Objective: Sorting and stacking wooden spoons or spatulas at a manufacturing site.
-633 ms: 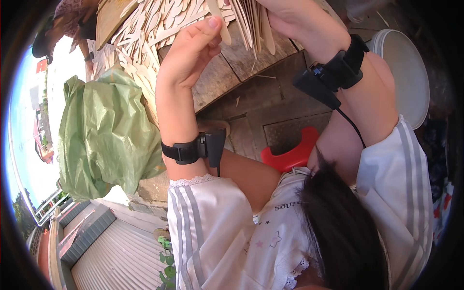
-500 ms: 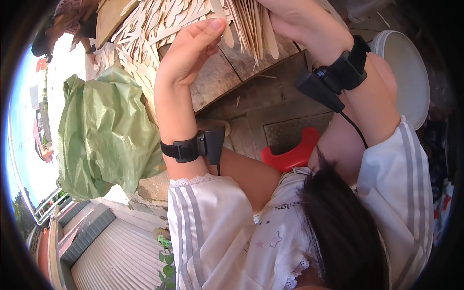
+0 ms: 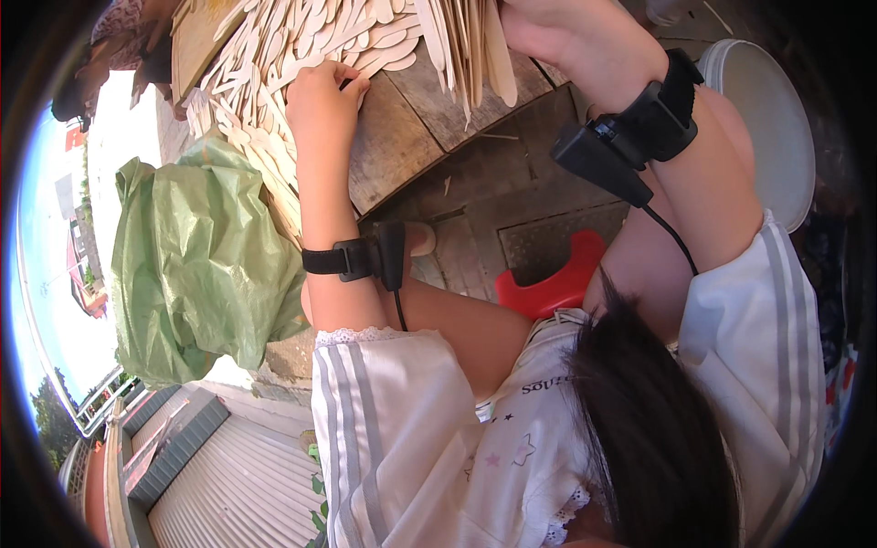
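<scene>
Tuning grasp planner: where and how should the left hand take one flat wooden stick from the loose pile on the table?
Judging by pose: take a stick by a rounded end that juts past the edge of the pile of sticks, thumb and forefinger on its flat faces, coming from the bare wooden table side where the left hand rests. The sticks lie flat and overlapping, so mid-pile ones look pinned.

I look down from the single head-worn fisheye view, close over the person's own hair and shoulders, facing steeply down and forward to the wooden tabletop [image 3: 402, 137], with straight edges bending toward the dark round rim.
</scene>
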A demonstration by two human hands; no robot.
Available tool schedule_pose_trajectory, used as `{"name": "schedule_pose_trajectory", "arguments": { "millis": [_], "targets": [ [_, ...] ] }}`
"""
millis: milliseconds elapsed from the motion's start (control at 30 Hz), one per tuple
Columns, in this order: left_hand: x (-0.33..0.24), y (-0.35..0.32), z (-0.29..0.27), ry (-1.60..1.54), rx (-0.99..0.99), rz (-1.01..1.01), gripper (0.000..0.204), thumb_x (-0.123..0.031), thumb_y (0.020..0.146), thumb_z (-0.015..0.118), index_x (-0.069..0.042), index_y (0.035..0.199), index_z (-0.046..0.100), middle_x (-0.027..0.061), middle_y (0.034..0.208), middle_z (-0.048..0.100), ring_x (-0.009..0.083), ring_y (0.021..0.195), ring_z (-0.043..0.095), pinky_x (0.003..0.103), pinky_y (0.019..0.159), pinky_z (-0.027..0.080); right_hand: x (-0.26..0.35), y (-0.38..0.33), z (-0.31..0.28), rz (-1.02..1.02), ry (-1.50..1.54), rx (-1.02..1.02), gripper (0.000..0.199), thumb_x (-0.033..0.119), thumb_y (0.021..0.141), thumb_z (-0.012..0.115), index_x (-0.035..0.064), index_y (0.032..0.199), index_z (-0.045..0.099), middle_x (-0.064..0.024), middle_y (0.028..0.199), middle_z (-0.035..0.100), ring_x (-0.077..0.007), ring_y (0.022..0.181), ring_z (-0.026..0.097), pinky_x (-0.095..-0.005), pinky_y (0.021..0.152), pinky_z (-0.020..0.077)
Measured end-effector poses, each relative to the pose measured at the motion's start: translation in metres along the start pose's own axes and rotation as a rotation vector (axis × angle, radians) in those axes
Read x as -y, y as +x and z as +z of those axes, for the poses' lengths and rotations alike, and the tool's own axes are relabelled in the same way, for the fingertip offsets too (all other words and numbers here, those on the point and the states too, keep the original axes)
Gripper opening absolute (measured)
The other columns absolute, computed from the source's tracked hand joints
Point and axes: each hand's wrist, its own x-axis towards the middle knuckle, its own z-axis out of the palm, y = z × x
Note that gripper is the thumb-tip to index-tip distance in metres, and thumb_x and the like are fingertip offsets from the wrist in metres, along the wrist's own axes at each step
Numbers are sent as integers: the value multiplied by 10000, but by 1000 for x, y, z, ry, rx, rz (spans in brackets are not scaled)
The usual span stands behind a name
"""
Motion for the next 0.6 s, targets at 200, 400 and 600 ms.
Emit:
{"name": "schedule_pose_trajectory", "arguments": {
  "millis": [200,400,600],
  "targets": [
    [-6,-2,1,40,-114,45,210,-213,717,763,-111,883,687,105,871,640,295,875,587,406,787,459,2,1,-3,-83,-44,12,231,97,866,607,-48,1044,584,-109,946,673,-177,805,653,-283,740,551],
    [7,-12,-25,-780,148,-459,232,-256,808,757,-57,887,670,-2,796,628,99,696,556,246,641,433,6,3,-12,-155,-100,-81,160,71,865,603,-25,993,602,-81,895,663,-151,744,624,-264,674,527],
    [2,-27,-38,-1632,486,-148,288,-295,863,712,-48,984,627,-28,793,614,56,663,526,189,623,426,-19,-2,1,10,-21,132,173,63,881,607,-19,1034,614,-65,896,659,-135,781,624,-246,693,518]
  ]
}}
